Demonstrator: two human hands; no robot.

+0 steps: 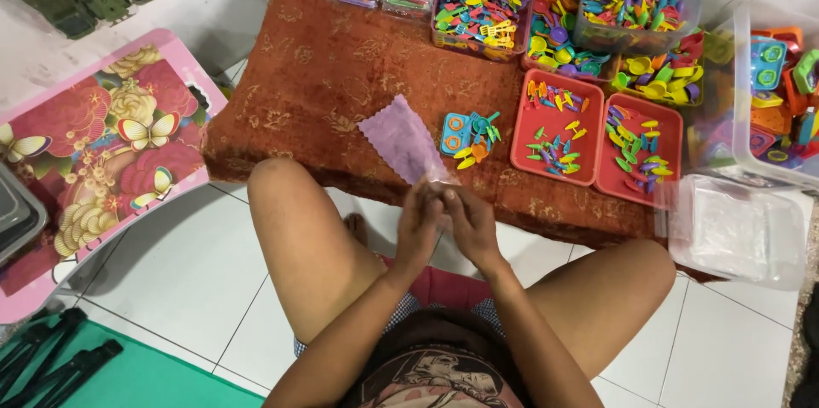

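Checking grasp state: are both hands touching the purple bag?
Touching. In the head view the left hand and right hand meet at the lower end of the purple bag, fingers pinching it with no gap visible.

Two red trays (597, 148) of small coloured plastic pieces are set side by side on a brown cloth (324, 75). Clear bins (640, 7) of toys are ranged behind. A floral pink board (94, 152) is seen at left.
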